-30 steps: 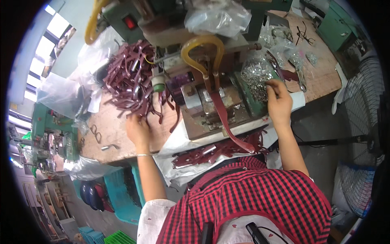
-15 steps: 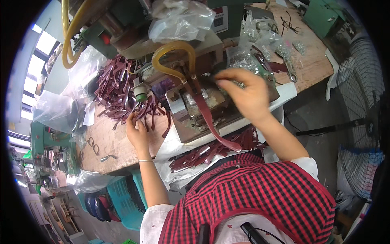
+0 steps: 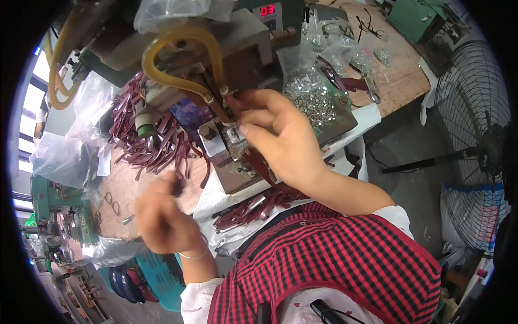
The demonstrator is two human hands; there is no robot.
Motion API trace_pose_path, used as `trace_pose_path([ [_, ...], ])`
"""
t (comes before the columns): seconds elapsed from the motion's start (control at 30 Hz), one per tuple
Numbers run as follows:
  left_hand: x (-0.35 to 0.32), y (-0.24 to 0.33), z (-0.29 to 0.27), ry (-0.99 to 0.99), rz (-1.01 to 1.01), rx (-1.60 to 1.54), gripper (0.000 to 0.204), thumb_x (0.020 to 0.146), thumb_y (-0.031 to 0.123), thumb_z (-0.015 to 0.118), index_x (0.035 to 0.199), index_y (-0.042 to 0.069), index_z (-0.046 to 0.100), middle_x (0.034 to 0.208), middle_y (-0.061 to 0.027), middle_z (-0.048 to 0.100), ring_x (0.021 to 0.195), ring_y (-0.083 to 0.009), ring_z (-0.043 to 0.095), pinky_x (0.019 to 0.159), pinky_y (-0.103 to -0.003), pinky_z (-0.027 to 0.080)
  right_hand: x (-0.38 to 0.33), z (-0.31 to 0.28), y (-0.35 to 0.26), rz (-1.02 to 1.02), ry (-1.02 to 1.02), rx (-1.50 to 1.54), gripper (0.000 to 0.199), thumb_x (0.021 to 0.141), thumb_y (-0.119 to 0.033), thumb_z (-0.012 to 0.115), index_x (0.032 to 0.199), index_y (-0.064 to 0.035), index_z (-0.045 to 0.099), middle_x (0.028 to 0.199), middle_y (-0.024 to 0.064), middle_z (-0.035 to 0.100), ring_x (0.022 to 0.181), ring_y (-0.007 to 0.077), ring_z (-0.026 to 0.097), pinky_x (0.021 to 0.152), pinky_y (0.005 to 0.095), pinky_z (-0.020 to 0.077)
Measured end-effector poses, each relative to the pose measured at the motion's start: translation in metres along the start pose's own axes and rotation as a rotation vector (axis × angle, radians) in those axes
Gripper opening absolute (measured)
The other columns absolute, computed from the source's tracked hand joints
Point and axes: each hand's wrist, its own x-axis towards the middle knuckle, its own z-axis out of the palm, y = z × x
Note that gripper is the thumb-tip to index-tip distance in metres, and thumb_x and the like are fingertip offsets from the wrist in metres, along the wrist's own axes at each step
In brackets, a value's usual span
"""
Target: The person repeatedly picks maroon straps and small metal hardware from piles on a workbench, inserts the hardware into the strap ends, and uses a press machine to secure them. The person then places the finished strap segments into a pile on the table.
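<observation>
Found a dark red strip (image 3: 259, 163) near the picture's centre, at the press fixture (image 3: 233, 147), sloping toward five o'clock and partly hidden by the right hand (image 3: 288, 141). Saw that hand's thumb and forefinger curved toward each other; could not tell whether pinching anything. Saw the left hand (image 3: 164, 218) at eight o'clock, blurred, fingers curled; could not tell its grip. Noted similar strips (image 3: 162, 148) heaped at ten, small metal parts (image 3: 315, 102) at one, a fan (image 3: 492, 143) at three.
</observation>
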Motion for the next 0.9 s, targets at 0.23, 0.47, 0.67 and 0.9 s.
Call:
trace_pose_path([
  [0.23,-0.01,0.005,0.057,-0.396,0.525,0.079,0.025,0.073,0.015,0.083,0.094,0.007,0.072,0.104,-0.0112,0.072,0.058,-0.0113,0.057,0.05,-0.023,0.043,0.025,-0.102,0.049,-0.407,0.244,-1.228,0.023,0.08,-0.014,0.07,0.102,-0.0059,0.072,0.118,0.0211,0.065,0.121,0.0386,0.056,0.102,0.0459,0.0448],
  [0.47,-0.016,-0.003,0.062,-0.41,0.52,0.08,0.025,0.073,0.007,0.083,0.095,0.007,0.071,0.097,-0.0118,0.074,0.057,-0.0149,0.061,0.048,-0.027,0.043,0.022,-0.138,0.084,-0.442,0.27,-1.248,0.016,0.077,-0.017,0.075,0.092,-0.0112,0.073,0.128,0.0164,0.06,0.129,0.0358,0.051,0.103,0.0468,0.0436],
  [0.67,-0.016,0.003,0.058,-0.419,0.456,0.05,0.026,0.072,0.0,0.081,0.097,0.005,0.072,0.101,-0.0129,0.074,0.067,-0.0186,0.066,0.053,-0.029,0.048,0.063,-0.14,0.076,-0.733,-0.103,-1.493,0.025,0.076,-0.014,0.073,0.098,-0.0098,0.064,0.127,0.0087,0.06,0.125,0.0289,0.053,0.078,0.044,0.0513],
  [0.9,-0.084,-0.002,-0.012,-0.329,0.129,0.246,0.031,0.072,-0.004,0.078,0.101,0.003,0.071,0.102,-0.0164,0.075,0.079,-0.0244,0.071,0.065,-0.031,0.053,0.036,-0.151,0.075,-0.43,0.381,-1.156,0.014,0.085,-0.012,0.071,0.096,-0.0048,0.075,0.093,0.0148,0.072,0.086,0.0334,0.068,0.077,0.0396,0.0524],
])
